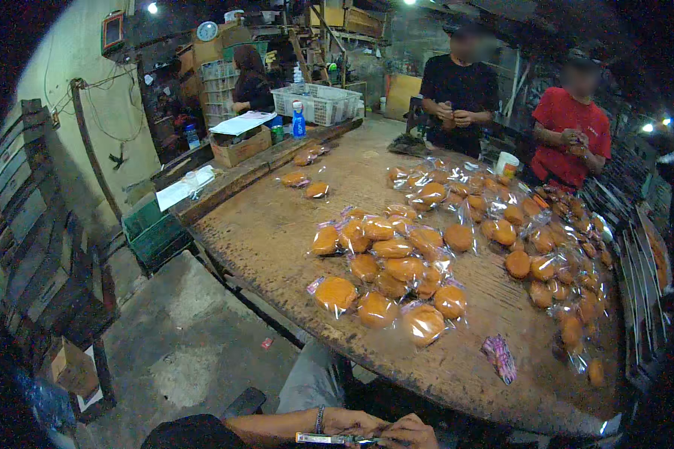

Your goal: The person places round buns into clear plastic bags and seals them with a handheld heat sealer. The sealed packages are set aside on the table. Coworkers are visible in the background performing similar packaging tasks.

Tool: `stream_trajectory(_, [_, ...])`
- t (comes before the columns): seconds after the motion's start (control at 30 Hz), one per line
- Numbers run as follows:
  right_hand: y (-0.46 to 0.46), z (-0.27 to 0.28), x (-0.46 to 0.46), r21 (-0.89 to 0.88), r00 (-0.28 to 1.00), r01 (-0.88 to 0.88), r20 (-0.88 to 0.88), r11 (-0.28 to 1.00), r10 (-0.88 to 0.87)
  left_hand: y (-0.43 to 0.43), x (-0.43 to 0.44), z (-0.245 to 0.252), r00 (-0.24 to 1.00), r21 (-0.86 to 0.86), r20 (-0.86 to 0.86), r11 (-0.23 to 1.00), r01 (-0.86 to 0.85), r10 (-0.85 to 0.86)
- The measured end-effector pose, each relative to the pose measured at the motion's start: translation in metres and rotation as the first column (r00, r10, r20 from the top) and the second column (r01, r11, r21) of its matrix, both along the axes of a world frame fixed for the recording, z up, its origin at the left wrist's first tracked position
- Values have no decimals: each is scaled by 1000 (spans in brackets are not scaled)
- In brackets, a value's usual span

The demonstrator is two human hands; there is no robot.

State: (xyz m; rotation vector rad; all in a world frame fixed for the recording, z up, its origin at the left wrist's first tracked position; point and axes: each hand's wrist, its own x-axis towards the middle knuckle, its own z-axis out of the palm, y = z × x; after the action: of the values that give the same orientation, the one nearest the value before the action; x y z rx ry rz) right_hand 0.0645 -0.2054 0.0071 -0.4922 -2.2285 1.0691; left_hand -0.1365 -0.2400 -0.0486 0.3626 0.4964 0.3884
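My left hand (354, 422) and my right hand (409, 432) meet at the bottom of the view, below the near edge of a large wooden table (247, 224). Between their fingers is a small, partly hidden item of clear or printed plastic (365, 440); its kind cannot be told. A bracelet circles the left wrist. On the table in front of me lie round orange-brown buns in clear plastic wrappers (337, 294), in a loose pile. A crumpled pink and purple printed wrapper (500, 359) lies nearer the table's right front.
More wrapped buns (542, 268) spread along the right side. Two co-workers (460, 95) (573, 129) stand across the table, hands raised near their chests; another person (250, 84) is behind. A white plastic crate (317, 104), blue bottle (298, 120) and cardboard box (241, 147) stand far left.
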Motion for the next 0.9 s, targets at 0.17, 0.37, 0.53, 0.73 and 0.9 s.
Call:
stream_trajectory(0.17, [1,8,-4,-106,994,-102,22,989,105,1,-4,-11,993,-2,97,998,65,-64])
stream_trajectory(0.37, [2,9,-14,85,992,-43,123,995,32,5,-12,10,993,-105,74,991,-88,96])
stream_trajectory(0.53, [-4,6,-17,197,984,57,152,979,-88,11,-9,21,994,-12,6,994,-106,106])
stream_trajectory(0.73, [-1,17,-9,272,922,267,205,924,-327,13,-7,31,972,273,-173,956,-108,160])
stream_trajectory(0.9, [-24,20,-25,257,979,181,51,949,-200,17,5,39,844,264,-109,834,-485,525])
